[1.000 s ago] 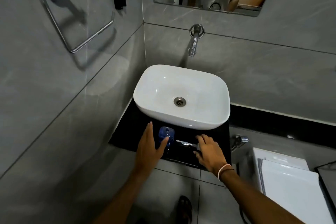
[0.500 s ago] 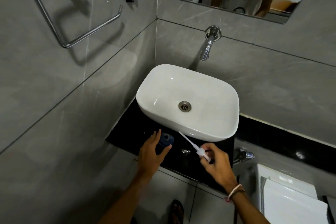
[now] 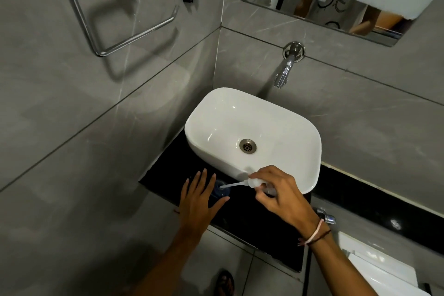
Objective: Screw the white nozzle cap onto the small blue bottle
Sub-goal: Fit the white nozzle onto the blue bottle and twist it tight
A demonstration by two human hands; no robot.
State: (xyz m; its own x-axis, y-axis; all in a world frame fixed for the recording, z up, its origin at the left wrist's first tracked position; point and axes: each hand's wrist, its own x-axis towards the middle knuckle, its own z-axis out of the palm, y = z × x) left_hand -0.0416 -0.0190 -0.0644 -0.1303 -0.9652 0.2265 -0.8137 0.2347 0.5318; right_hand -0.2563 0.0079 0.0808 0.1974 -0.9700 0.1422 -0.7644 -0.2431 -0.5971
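Note:
The small blue bottle (image 3: 221, 190) stands upright on the black counter (image 3: 259, 226) in front of the basin, its open mouth facing up. My left hand (image 3: 197, 199) cups its left side, fingers spread and thumb against its front, so most of the body is hidden. My right hand (image 3: 276, 190) pinches the white nozzle cap (image 3: 252, 182) just right of the bottle. The cap's thin dip tube (image 3: 231, 185) points left and its tip hangs over the bottle's mouth.
A white basin (image 3: 254, 132) sits on the counter just behind the hands, under a chrome tap (image 3: 284, 72). A towel ring (image 3: 115, 29) hangs on the left wall. A white toilet cistern (image 3: 374, 267) and a small chrome valve (image 3: 325, 216) lie to the right.
My right hand picked the nozzle cap up from the counter and swung it left, so its tube now reaches the bottle's mouth. My left hand stayed at the bottle.

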